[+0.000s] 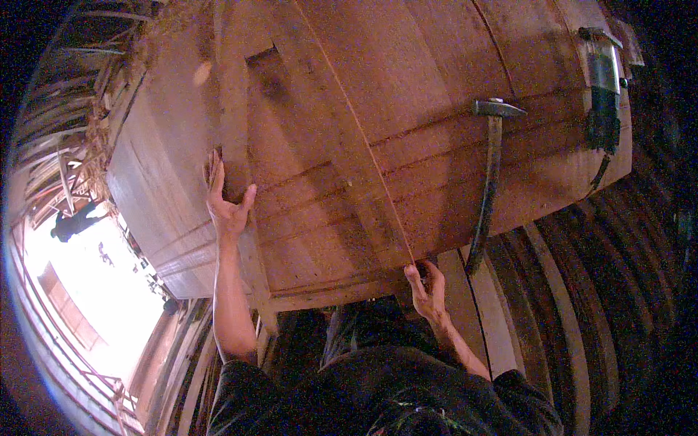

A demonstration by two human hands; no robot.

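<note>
My left hand point(230, 211) lies across a long narrow board point(236, 109) on top of a wide plank surface point(320, 247). Its fingers are stretched along the board's left side, with the thumb spread to the right side. At the near edge, my right hand point(429, 291) has its thumb and fingers curled together. A thin pale line point(371, 156) runs from there to the far side; I cannot tell whether it is string or a lit board edge. What the right fingers hold is hidden. To their right rests a hammer point(494, 156), its handle extending past the edge.
A dark object with a clear part point(603, 87), perhaps a lamp or bottle, stands at the far right. A dark rectangular notch or patch point(267, 71) shows near the narrow board. Slatted flooring point(574, 320) lies at lower right. Bright daylight and a distant person point(73, 221) appear at left.
</note>
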